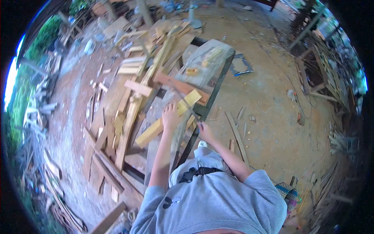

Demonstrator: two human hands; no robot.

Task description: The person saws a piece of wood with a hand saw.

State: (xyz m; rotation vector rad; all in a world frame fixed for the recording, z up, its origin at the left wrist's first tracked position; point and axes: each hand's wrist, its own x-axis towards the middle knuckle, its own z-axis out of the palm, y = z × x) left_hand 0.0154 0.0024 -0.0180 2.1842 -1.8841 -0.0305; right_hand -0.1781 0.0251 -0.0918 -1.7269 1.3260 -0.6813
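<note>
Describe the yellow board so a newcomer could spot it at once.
Start with the workbench in front of the person in grey. The yellow board lies diagonally across it, under the left hand. Unlike the reddish plank just beyond, it is yellow and crossed by a narrow tool.

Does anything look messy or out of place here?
Yes: the wood pile, left of the yellow board under the left hand, is jumbled, its pieces crossing at odd angles. A long strip lies loose on the floor to the right, like a stray offcut.
</note>
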